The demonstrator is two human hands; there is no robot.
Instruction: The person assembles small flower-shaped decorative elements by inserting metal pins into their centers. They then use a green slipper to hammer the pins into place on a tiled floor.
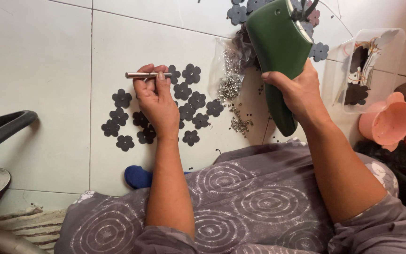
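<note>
We hold a slim metal rod pinched in our closed left hand over the dark felt flowers left of the bag of metal eyelets, while our right hand clamps the green hand press just right of that bag, seemingly mid-fitting, so next calls for aligning a flower.

Head view, steeply down, close

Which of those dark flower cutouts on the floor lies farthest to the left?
The flower cutout at the far left edge of the cluster, left of the left hand. The other flowers on the white tile floor all lie farther right, toward the hand.
</note>
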